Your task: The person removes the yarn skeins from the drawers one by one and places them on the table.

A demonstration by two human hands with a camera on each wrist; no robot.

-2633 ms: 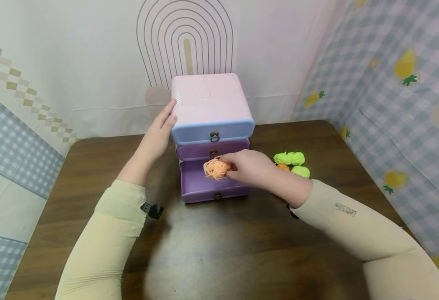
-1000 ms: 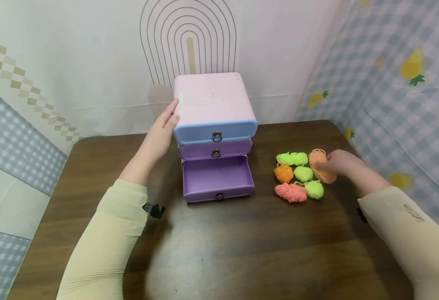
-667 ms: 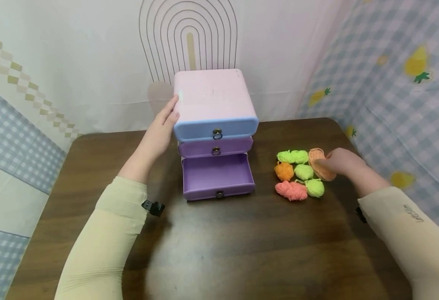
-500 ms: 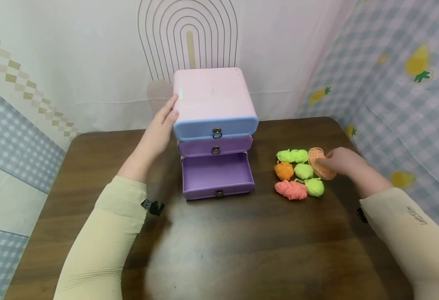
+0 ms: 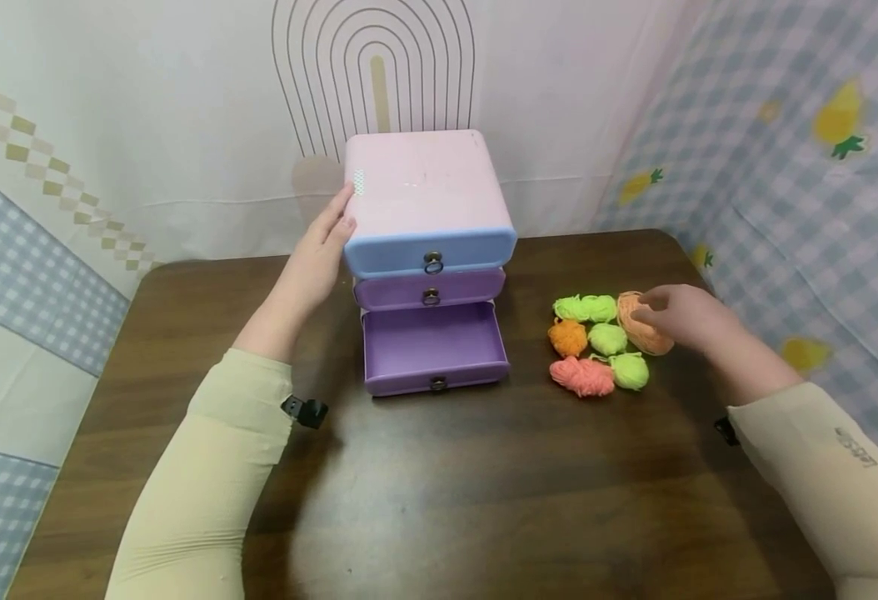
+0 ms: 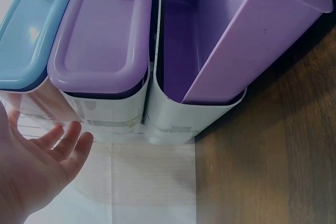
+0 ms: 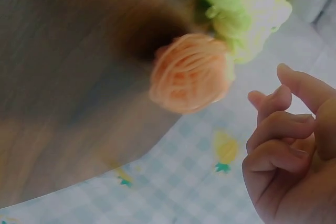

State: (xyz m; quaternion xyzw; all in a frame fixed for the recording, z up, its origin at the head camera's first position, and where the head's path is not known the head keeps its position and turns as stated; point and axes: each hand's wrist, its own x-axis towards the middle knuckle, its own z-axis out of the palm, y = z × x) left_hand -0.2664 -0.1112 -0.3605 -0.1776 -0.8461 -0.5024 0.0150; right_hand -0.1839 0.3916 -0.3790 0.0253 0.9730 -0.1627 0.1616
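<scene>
A peach yarn skein (image 5: 655, 342) lies on the table at the right end of a yarn group. My right hand (image 5: 690, 317) hovers just over it, fingers loosely bent; in the right wrist view a gap shows between the hand (image 7: 289, 156) and the skein (image 7: 190, 74). On the left, my left hand (image 5: 313, 262) rests straight fingers against the side of a small drawer cabinet (image 5: 427, 179) with a pink top. Its purple bottom drawer (image 5: 435, 342) is pulled out, with nothing inside. The blue top drawer (image 5: 394, 257) and purple middle drawer (image 5: 390, 292) are closed.
Beside the peach skein sit green yarn (image 5: 586, 308), an orange ball (image 5: 568, 337), two more green balls, one of them a green ball (image 5: 630, 372) in front, and a coral skein (image 5: 583, 377). Behind the wooden table (image 5: 484, 483) hangs a printed cloth (image 5: 544, 100).
My right hand has carried the peach skein from above the bottom drawer rightward to the other yarn, then let go and lifted slightly. My left hand has stayed on the cabinet.
</scene>
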